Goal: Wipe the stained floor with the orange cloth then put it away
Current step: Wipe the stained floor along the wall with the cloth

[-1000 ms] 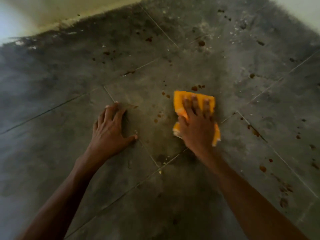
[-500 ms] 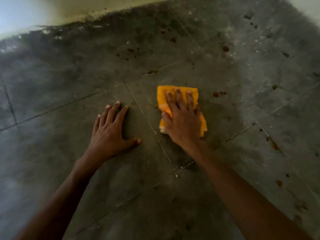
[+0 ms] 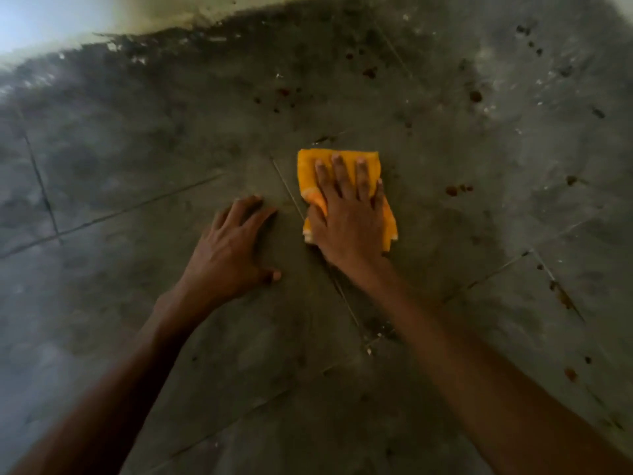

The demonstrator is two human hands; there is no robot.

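Note:
A folded orange cloth (image 3: 310,169) lies flat on the dark grey tiled floor (image 3: 479,217) near the middle of the view. My right hand (image 3: 349,217) presses down on it with the fingers spread over its top, and the palm hides its near half. My left hand (image 3: 229,248) rests flat on the floor just left of the cloth, fingers apart, holding nothing. Brown stain spots (image 3: 457,189) sit to the right of the cloth, and more spots (image 3: 284,94) lie beyond it.
A pale wall base (image 3: 154,18) runs along the top left, with dark grime along its foot. More brown stains (image 3: 561,296) dot the tiles at the right. White specks (image 3: 544,77) are scattered over the floor at the top right. Thin grout lines cross the tiles.
My right hand has slid the cloth leftward across the floor, over the spots that lay left of it. The left hand stays planted. The view has shifted to the left.

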